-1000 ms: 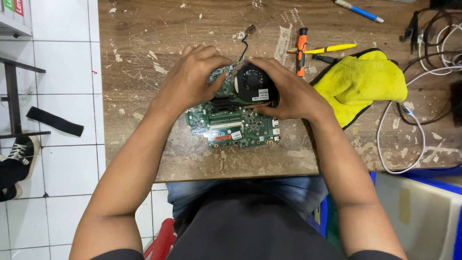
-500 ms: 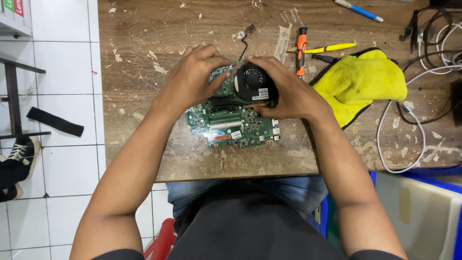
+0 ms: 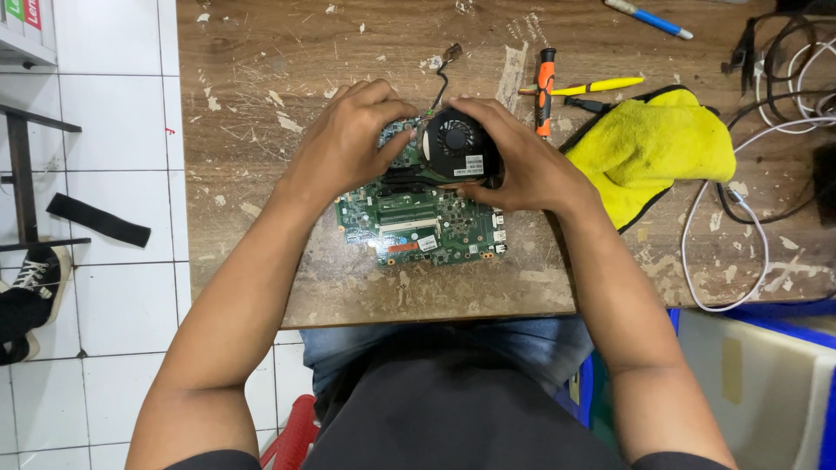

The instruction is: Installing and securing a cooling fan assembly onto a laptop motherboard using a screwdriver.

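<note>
Across the upper two thirds of the frame lies the worn wooden bench (image 3: 261, 218), scarred and flecked with paint; white floor tiles (image 3: 113, 287) run down the left edge. At frame centre rests the green circuit board (image 3: 418, 228), flat on the bench, its lower edge near the bench front. Right of centre sits a yellow cloth (image 3: 662, 148), crumpled, just beside the right wrist; white and black cables (image 3: 740, 218) loop at the far right. An orange-and-black screwdriver (image 3: 545, 87) and a yellow-handled tool (image 3: 592, 86) lie above the cloth, apart from both hands; a blue pen (image 3: 649, 17) lies at the top edge.

The black cooling fan (image 3: 457, 144) sits on the upper right part of the board, round blade housing upward, with a thin black lead (image 3: 442, 74) running up from it toward the top of the frame. The right hand (image 3: 522, 165) is curled over the fan from the right, fingers closed against its rim and lower edge — a clamped hold. The left hand (image 3: 348, 144) rests on the board's upper left portion, fingertips pressed together at the fan's left edge beside the dark heat pipe (image 3: 409, 178); whether it pinches a part there cannot be told.

Judged step: the fan assembly is being seated on or lifted off the board — which of the two is not evident. The next move would call for steady, level handling; the lead must stay slack, and the board held still.
</note>
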